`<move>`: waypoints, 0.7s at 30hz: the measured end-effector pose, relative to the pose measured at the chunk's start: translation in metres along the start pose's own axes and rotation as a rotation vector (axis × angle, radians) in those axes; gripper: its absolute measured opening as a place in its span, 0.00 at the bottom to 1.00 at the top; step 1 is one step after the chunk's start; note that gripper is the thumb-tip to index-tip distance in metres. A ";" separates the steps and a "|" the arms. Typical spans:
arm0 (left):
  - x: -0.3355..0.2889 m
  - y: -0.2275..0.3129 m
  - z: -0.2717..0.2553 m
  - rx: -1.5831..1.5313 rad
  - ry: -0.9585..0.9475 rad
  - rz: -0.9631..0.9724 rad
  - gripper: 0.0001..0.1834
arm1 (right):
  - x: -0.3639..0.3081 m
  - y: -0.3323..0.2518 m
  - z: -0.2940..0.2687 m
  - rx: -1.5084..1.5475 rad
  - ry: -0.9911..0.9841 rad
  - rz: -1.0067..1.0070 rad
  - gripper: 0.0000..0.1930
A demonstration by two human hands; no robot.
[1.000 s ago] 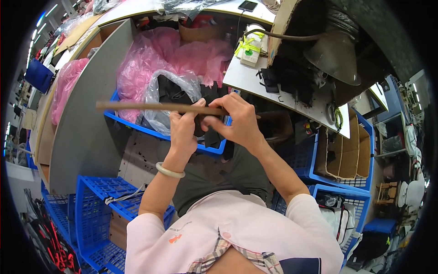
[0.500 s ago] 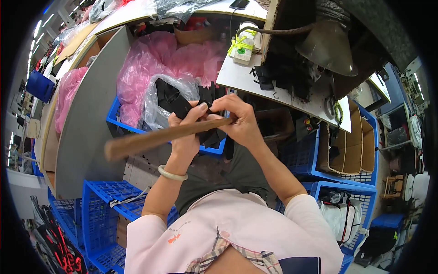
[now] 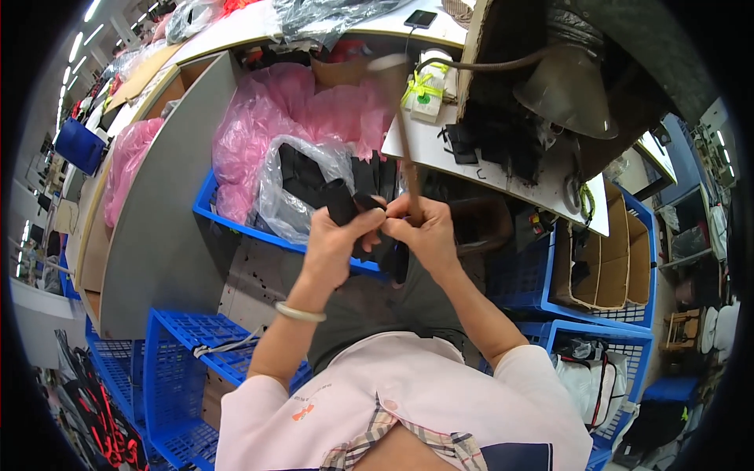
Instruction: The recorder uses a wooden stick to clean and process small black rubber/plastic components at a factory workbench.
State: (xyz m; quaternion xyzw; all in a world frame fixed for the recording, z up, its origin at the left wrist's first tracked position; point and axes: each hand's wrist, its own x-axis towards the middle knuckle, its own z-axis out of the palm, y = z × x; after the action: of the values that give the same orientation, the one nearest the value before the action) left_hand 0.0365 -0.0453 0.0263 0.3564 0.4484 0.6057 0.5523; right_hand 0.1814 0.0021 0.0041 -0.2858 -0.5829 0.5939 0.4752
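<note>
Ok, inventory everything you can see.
crates: several, blue, front and both sides
strip: count unclear, black, centre
stick: one, brown, centre
plastic: count unclear, pink, front and left
bag: one, clear, front crate
cardboard: count unclear, brown, right
tabletops: several, white, top and right
lamp: one, grey, upper right
bundle: one, white and yellow, top centre
phone: one, dark, top centre
left hand: one, bare, holding strip
right hand: one, bare, holding stick
</note>
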 end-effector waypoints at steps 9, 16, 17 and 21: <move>0.036 0.037 -0.026 0.035 0.194 0.283 0.07 | -0.062 0.008 -0.037 -0.365 -0.028 0.118 0.06; 0.019 0.012 0.002 0.026 -0.068 -0.041 0.07 | -0.012 -0.034 -0.023 -0.437 -0.092 -0.201 0.15; 0.019 0.009 0.003 0.031 -0.076 -0.040 0.07 | -0.006 -0.036 -0.014 -0.452 -0.099 -0.141 0.14; 0.024 0.011 0.011 -0.424 -0.146 -0.161 0.09 | 0.005 -0.017 -0.004 0.064 -0.016 -0.162 0.11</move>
State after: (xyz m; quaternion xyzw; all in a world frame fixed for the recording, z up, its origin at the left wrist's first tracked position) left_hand 0.0395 -0.0202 0.0387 0.2384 0.2972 0.6128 0.6923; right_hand 0.1864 0.0062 0.0213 -0.2176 -0.5888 0.5741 0.5257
